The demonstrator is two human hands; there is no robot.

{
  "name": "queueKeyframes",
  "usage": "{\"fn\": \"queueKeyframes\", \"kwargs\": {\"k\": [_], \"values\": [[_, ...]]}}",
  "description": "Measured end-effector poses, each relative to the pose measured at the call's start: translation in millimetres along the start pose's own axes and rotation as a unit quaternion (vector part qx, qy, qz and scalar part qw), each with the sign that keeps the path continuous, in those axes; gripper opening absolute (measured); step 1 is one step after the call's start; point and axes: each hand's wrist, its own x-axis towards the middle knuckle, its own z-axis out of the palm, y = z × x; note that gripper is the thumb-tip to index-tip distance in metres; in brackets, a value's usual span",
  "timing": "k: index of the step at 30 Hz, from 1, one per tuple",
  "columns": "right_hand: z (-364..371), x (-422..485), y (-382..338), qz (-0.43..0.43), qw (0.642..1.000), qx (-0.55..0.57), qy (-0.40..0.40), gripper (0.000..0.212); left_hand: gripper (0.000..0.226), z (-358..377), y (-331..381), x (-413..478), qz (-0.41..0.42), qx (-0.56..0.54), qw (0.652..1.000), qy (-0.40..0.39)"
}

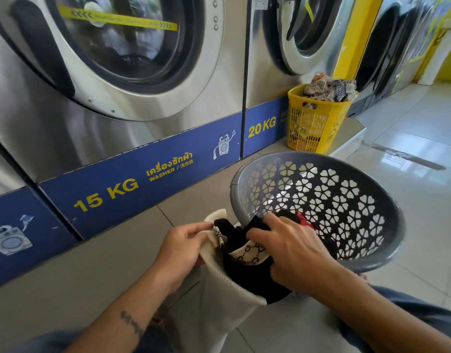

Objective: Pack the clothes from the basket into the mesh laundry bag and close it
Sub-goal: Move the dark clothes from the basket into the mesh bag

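Bulging white mesh bag (219,299) (black clothes (241,266) inside).

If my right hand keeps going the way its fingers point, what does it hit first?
Most likely the black clothes already under the right hand's fingers, at the mouth of the mesh bag. Beyond those lies the left hand holding the bag's rim, though depth is hard to judge.

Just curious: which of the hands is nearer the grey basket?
Right. The right hand is at the grey basket's near rim, pushing black clothes into the mesh bag. The left hand holds the bag's far edge.
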Motion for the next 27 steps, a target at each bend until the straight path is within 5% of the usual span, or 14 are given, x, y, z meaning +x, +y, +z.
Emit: {"fn": "queueKeyframes", "kwargs": {"k": [4,14,21,27], "values": [[-1,-14,-31,-0.044,0.999,-0.021,0.006,0.046,0.024,8,-9,-25,-0.044,-0.072,0.996,0.004],[63,-9,-90,-0.053,0.997,0.05,0.002,0.07,0.025,-37,-63,-35,-0.038,0.176,0.981,0.076],[123,13,-111,0.013,0.986,0.168,-0.013,0.078,0.015,-54,-69,-31,-0.053,0.226,0.967,0.107],[161,14,-131,-0.084,0.978,0.188,-0.038,0.085,0.015,-59,-79,-22,-0.033,0.224,0.964,0.139]]}}
